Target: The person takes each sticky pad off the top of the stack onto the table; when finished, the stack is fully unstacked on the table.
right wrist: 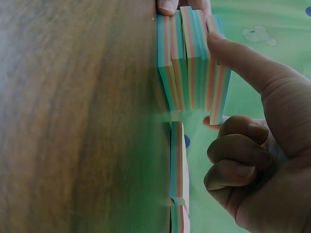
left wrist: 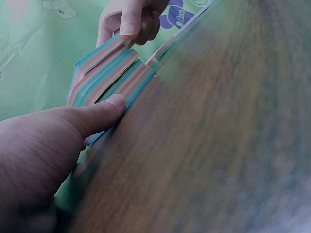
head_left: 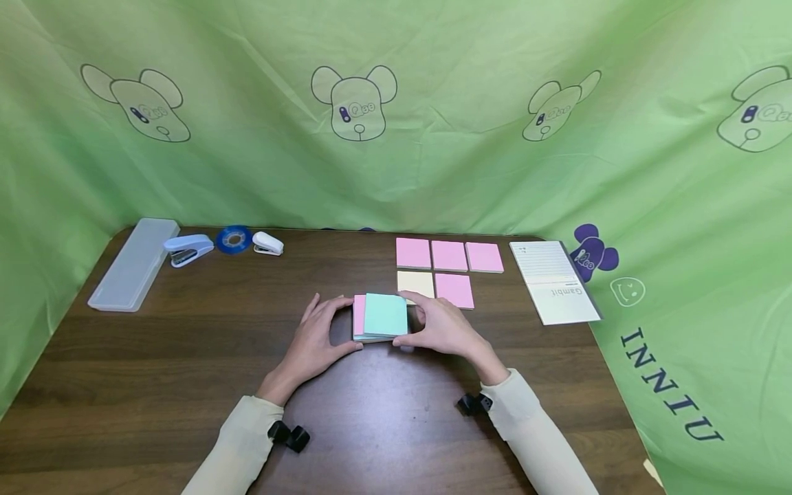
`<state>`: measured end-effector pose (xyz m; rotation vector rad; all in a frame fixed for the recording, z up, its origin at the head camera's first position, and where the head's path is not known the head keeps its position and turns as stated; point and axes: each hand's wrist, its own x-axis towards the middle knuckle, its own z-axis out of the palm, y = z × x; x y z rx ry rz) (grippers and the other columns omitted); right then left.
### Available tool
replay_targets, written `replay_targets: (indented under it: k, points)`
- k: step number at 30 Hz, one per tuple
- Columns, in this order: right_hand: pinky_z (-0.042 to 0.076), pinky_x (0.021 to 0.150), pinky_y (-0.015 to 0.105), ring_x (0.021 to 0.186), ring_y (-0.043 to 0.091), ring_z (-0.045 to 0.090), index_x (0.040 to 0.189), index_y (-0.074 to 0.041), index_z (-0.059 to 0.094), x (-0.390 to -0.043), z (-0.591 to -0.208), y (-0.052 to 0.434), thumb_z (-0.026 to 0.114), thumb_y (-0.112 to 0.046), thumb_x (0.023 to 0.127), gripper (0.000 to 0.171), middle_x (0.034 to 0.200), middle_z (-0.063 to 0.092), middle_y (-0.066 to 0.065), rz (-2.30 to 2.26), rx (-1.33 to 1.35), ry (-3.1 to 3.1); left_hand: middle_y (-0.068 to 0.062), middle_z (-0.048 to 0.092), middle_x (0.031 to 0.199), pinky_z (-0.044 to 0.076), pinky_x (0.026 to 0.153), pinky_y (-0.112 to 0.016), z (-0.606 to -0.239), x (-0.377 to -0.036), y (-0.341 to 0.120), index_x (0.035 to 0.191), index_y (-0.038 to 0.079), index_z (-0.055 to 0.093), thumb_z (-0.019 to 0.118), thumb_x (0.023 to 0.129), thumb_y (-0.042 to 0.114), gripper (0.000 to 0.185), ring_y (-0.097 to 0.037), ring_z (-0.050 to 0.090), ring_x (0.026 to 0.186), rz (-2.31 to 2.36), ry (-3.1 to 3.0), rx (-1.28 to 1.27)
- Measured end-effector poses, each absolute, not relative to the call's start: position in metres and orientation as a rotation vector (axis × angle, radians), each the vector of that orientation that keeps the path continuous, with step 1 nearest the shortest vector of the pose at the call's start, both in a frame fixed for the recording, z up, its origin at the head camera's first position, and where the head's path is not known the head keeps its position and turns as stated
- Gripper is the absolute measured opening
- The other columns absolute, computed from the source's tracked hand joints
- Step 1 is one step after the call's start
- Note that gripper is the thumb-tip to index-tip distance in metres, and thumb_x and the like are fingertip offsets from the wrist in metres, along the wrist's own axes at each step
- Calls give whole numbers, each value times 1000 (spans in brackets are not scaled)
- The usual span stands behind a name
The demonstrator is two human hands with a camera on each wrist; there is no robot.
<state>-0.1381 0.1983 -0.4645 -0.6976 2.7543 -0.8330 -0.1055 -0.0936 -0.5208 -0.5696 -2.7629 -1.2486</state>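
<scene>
A stack of sticky note pads (head_left: 359, 317) stands on the table between the two hands, its layered pastel edges showing in both wrist views. On top lies a teal-faced pad (head_left: 386, 315), shifted right so that a strip of pink shows beside it. My left hand (head_left: 311, 344) holds the stack from the left, with its thumb (left wrist: 109, 109) against the near side of the lower pads. My right hand (head_left: 444, 328) pinches the top pad between thumb (right wrist: 245, 63) and index finger; the other fingers curl in toward the palm.
Behind the stack, several pink pads (head_left: 449, 255) and one cream pad (head_left: 416, 280) lie in two rows. A notebook (head_left: 553, 282) lies at the right edge. At back left are a translucent case (head_left: 133, 265), a blue stapler (head_left: 188, 247), blue tape (head_left: 234, 239) and a white stapler (head_left: 268, 243).
</scene>
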Motion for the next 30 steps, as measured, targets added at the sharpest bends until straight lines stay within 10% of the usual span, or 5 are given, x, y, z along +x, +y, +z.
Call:
replay_targets:
  k: [30]
  points:
    - [38, 73, 27, 70, 3, 29, 144, -11, 68, -135, -468, 228, 103, -17, 76, 77, 75, 29, -13, -1251, -758, 2634, -16, 65, 153, 12, 140, -58, -522, -106, -94, 153, 3, 56, 103, 80, 22, 89, -38, 55, 150, -1237, -2735, -584]
